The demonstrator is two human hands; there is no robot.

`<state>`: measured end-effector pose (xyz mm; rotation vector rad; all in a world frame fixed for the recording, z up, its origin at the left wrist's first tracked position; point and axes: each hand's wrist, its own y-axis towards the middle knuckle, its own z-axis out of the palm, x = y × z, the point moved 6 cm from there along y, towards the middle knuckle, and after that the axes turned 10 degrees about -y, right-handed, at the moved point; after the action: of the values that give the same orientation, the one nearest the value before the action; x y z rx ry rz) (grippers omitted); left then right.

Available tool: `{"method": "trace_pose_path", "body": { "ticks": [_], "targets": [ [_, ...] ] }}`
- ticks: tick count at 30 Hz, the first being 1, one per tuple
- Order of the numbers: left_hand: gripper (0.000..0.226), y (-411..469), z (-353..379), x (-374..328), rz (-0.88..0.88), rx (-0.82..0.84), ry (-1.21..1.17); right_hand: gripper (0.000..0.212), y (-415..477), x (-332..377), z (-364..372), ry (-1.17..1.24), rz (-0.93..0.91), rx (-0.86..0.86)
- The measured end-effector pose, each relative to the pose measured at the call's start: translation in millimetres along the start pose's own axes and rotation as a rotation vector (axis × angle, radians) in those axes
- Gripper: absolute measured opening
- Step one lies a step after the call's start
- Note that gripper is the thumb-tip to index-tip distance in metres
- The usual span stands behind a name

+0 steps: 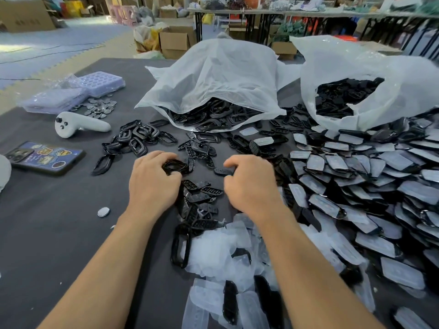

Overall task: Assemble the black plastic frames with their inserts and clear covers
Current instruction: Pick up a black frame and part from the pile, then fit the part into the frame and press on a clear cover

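- Finished pile (356, 176) at the right leans toward the work spot; a slide would likely mix done pieces with loose ones.
- Clear covers (213, 248) lie heaped between the forearms; an arm sweep could scatter them.
- Left hand (154, 181) grips a black frame (174, 166) at table centre.
- Right hand (249, 184) pinches an insert (222, 171) near the frame; if dropped, it gets lost among lookalikes.
- Phone (45, 157) stickers: nothing legible.

Small-parts assembly shop inside a warehouse, by the look of it. Worktable (59, 233) w/ dark cloth is heaped w/ bulk stock: black frames (209, 117) spilling from the big white bag (213, 74), covered pcs (356, 174) stacked right of it. Behind the bag: open cardboard boxes (174, 40) on foam floor mats (47, 41), long folding tables (308, 13) loaded w/ more goods.
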<state>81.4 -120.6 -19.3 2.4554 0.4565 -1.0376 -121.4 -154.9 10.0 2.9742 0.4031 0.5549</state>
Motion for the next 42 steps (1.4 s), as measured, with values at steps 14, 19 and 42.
{"method": "trace_pose_path", "body": {
  "ticks": [14,19,42],
  "targets": [
    [0.02,19.8,-2.2,28.4,-0.226,-0.064,-0.551,0.026,27.2,7.9,18.4,0.091,-0.07,0.0],
    [0.026,9.3,9.5,24.0,-0.228,-0.005,-0.713,0.019,16.0,-2.8,8.0,0.64,0.104,0.019],
    [0.014,-75.8,8.8,-31.2,-0.21,0.232,-0.88,0.025,-52.0,-20.0,13.4,1.207,0.224,0.09]
  ]
}}
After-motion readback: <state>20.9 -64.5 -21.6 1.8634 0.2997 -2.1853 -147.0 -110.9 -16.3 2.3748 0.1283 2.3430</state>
